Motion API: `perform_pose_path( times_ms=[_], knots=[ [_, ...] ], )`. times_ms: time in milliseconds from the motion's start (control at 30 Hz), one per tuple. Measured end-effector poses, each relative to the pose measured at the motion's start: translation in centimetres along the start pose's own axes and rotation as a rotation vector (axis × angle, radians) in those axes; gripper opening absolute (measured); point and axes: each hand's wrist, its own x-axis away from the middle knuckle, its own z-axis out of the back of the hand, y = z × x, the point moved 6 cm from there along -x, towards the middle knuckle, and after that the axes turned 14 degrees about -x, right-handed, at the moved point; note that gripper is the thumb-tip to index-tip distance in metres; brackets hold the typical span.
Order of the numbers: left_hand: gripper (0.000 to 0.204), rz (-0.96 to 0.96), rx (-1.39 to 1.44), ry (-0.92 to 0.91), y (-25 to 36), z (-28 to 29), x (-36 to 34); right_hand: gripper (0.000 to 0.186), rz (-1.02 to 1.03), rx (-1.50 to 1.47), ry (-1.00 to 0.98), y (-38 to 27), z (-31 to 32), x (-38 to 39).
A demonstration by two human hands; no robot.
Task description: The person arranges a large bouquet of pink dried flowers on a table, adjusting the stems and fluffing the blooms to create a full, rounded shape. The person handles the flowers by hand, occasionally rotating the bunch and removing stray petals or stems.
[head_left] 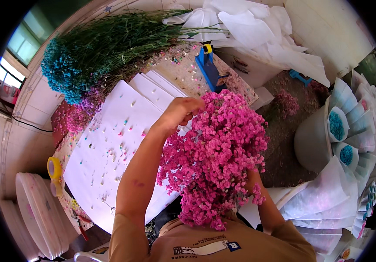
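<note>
A big bunch of pink flowers (216, 153), with many small blossoms, is held up in front of my chest. My right forearm (264, 196) runs in beneath its right side; the blossoms cover the right hand and the stems, and the bunch rests in that hand's grip. At the far left edge of the blossoms is my left hand (181, 113), its fingers curled closed against the flowers. What those fingers pinch, if anything, is too small to make out. Under my left arm lie large white paper sheets (105, 148), strewn with loose petals.
Blue flowers (63, 61) with long green stems lie at the far left. Behind the bunch stands a blue tape dispenser (210, 70). Yellow tape rolls (54, 168) and red-handled pliers (81, 225) sit by the left edge. A grey bucket (312, 139) of wrapped bouquets stands right.
</note>
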Motion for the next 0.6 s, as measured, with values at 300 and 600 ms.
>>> perform_pose_path(
  times_ms=[300,600],
  knots=[
    [0.01,-0.17,-0.066,0.154,-1.1,1.1,-1.3,0.067,0.02,0.123,-0.022,-0.8,0.4,-0.2],
    [0.021,-0.334,-0.704,0.397,0.1,0.7,-3.9,0.073,0.085,0.03,-0.014,-1.3,0.3,-0.6]
  ],
)
